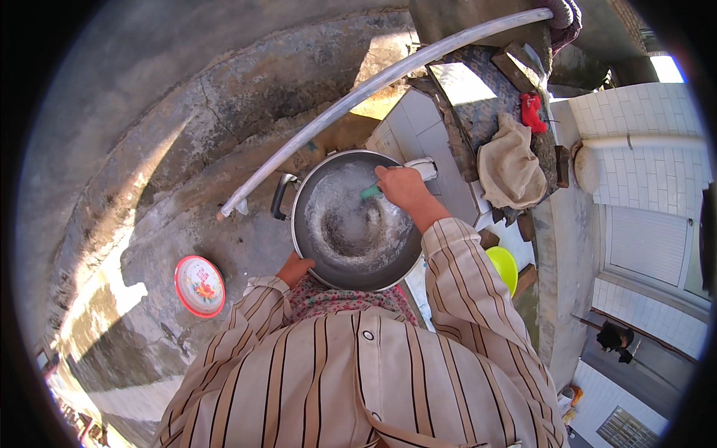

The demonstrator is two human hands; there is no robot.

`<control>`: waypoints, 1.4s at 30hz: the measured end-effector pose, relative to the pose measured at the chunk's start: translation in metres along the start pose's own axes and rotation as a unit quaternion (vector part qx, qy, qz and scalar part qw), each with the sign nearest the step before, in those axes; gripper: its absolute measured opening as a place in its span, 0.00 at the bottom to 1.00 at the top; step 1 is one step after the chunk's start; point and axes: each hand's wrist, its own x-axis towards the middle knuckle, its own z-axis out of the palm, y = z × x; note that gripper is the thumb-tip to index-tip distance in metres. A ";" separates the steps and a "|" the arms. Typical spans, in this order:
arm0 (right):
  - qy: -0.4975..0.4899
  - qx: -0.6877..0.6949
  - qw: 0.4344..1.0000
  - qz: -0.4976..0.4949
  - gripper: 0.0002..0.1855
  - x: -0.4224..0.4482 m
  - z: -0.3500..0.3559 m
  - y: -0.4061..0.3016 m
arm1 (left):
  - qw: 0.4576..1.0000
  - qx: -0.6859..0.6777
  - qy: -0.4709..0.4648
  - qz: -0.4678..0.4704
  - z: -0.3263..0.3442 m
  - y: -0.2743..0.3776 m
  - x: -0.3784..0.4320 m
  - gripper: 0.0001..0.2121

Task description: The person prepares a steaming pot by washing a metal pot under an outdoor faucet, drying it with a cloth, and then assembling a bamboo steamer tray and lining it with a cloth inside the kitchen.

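A wide dark wok [336,263] is in front of my body, its inner wall streaked with a whitish film. My left hand [295,270] grips its near-left rim, thumb over the edge. Inside the far-right part of the wok, my right hand [404,187] is closed around a green implement [370,191]; its working end is blurred or hidden. A black loop handle [281,196] sticks out on the wok's left. Just beyond my right hand is a white object [423,167], partly covered, which I cannot identify.
A long pale pole [386,78] slants above the wok. A red-rimmed floral basin [200,287] stands on the concrete at left. To the right are a beige cloth [511,162], a red cloth [532,112], a yellow-green basin [503,270] and a tiled ledge [411,123].
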 end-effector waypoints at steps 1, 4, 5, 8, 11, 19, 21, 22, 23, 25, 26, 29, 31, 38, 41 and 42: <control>0.002 -0.006 1.000 0.005 0.07 0.002 0.003 0.001 | 1.000 -0.009 -0.007 0.010 -0.002 -0.005 0.002 0.23; 0.006 -0.002 1.000 0.009 0.07 0.002 0.007 0.002 | 0.999 -0.018 -0.022 0.026 -0.007 -0.016 0.008 0.23; 0.009 0.006 1.000 0.009 0.07 0.002 0.008 0.002 | 0.999 -0.020 -0.029 0.033 -0.009 -0.020 0.010 0.23; 0.023 0.019 0.999 -0.025 0.07 -0.002 0.004 0.003 | 0.999 -0.016 -0.027 0.020 -0.002 -0.012 0.008 0.23; 0.024 0.015 0.999 -0.017 0.07 0.000 0.006 0.004 | 0.999 -0.023 -0.038 0.032 0.000 -0.009 0.009 0.24; 0.014 0.395 0.867 0.303 0.06 0.008 0.037 0.003 | 0.999 -0.002 -0.028 0.042 0.002 -0.007 0.007 0.24; 0.017 0.527 0.766 0.368 0.06 0.007 0.036 -0.002 | 0.999 0.007 -0.024 0.044 0.002 -0.006 0.006 0.24; 0.026 0.558 0.729 0.396 0.07 0.006 0.034 -0.003 | 0.999 0.026 -0.017 0.030 0.003 -0.005 0.004 0.23; 0.035 0.588 0.689 0.422 0.07 0.005 0.033 -0.005 | 0.999 0.046 -0.009 0.015 0.003 -0.004 0.003 0.23; 0.044 0.607 0.674 0.419 0.08 0.003 0.033 -0.005 | 0.998 0.034 -0.011 0.042 0.004 -0.011 0.006 0.23; 0.047 0.625 0.660 0.414 0.08 0.002 0.033 -0.006 | 0.997 0.018 -0.007 0.069 0.003 -0.016 0.007 0.23; 0.047 0.632 0.654 0.413 0.09 -0.002 0.029 -0.004 | 0.998 0.056 0.002 0.002 0.000 -0.021 0.010 0.24; 0.027 0.644 0.658 0.390 0.11 -0.011 0.018 -0.008 | 0.998 0.055 -0.002 0.021 0.002 -0.017 0.006 0.24; 0.383 0.058 0.905 0.178 0.27 -0.079 -0.119 0.043 | 0.998 0.067 0.003 -0.001 0.009 -0.015 -0.010 0.26; 0.375 0.005 0.891 0.258 0.32 -0.109 -0.120 0.090 | 0.998 0.052 -0.005 0.046 0.020 -0.013 -0.014 0.21; 0.310 -0.027 0.904 0.293 0.29 -0.120 -0.109 0.105 | 0.997 0.057 -0.012 0.045 0.023 -0.011 -0.014 0.21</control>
